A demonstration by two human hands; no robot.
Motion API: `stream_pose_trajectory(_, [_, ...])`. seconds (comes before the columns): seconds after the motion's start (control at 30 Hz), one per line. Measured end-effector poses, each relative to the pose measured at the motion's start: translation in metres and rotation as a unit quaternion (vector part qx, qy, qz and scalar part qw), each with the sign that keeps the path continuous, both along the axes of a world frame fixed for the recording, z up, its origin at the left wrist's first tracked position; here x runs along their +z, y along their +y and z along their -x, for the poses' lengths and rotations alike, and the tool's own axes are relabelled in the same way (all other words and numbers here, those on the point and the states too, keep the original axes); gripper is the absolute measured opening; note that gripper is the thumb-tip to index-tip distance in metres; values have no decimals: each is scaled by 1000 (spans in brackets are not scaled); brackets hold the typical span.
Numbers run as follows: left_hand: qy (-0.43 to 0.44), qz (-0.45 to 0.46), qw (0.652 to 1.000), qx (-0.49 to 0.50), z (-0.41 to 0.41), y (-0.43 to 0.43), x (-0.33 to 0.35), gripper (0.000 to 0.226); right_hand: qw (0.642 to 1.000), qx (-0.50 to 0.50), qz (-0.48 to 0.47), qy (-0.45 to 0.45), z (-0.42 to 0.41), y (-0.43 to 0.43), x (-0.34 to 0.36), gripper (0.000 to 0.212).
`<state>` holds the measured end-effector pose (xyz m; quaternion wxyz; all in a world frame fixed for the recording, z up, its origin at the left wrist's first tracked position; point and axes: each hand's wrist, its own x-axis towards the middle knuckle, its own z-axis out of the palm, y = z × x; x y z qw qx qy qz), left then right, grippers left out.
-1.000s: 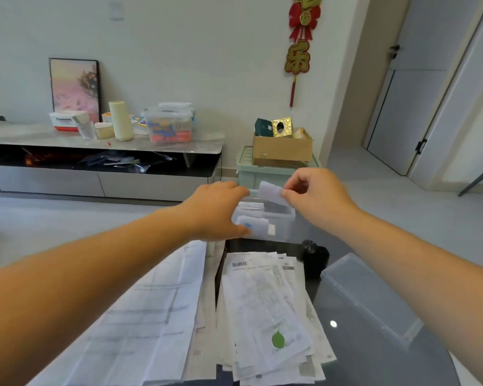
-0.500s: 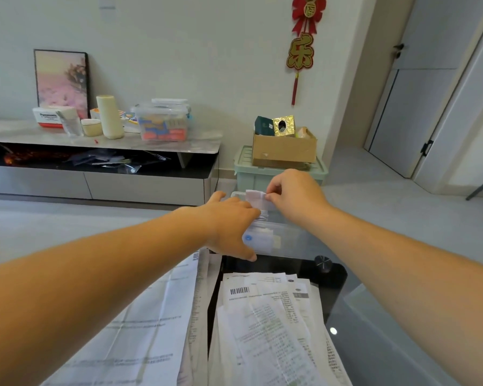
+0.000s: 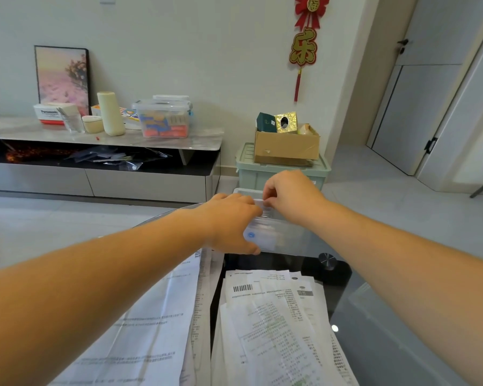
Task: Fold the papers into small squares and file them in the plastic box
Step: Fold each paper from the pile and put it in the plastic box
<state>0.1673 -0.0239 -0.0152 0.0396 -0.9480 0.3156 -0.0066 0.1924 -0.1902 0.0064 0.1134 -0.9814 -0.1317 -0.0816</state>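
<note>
A clear plastic box [image 3: 290, 240] stands at the far edge of the dark glass table, with folded papers inside. My left hand [image 3: 232, 221] grips the box's left side, thumb on its front wall. My right hand [image 3: 290, 199] is over the box's open top and pinches a small folded white paper [image 3: 258, 203] at the rim. Nearer to me lie a stack of printed receipts [image 3: 276, 316] and larger unfolded sheets [image 3: 156, 316] on the left.
The glass table [image 3: 388, 344] extends to the right under my right arm. Beyond it stand a green bin [image 3: 246, 174] with a cardboard box [image 3: 286, 147] on top, and a low cabinet [image 3: 95, 132] with containers. A small round knob [image 3: 326, 259] sits near the box.
My right hand has lowered the folded paper from above the box down to its rim. My left hand stays on the box. The view has shifted forward a little.
</note>
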Motion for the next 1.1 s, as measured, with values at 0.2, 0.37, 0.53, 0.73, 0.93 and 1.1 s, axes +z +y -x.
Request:
stream_pose_trajectory(0.2, [-43,22,999,-3,1,2,-4,77,1000,26,6,2,6,1,3,24])
stream_pose_trajectory(0.37, [-46,32,998,6,2,5,-7,84,999,34,-19,23,12,-3,0,32])
stream_pose_trajectory(0.53, [-33,18,999,10,2,3,-4,85,998,35,-41,24,15,-6,-1,34])
stream_pose_trajectory(0.73, [-28,23,999,10,2,3,-4,82,998,22,-44,-38,20,-8,-5,32])
stream_pose_trajectory(0.93, [-18,30,999,11,1,1,-3,80,999,33,-9,6,17,-10,-9,33])
stream_pose_trajectory(1.1, [-31,34,999,7,3,2,-1,81,999,31,-37,8,20,-14,-5,32])
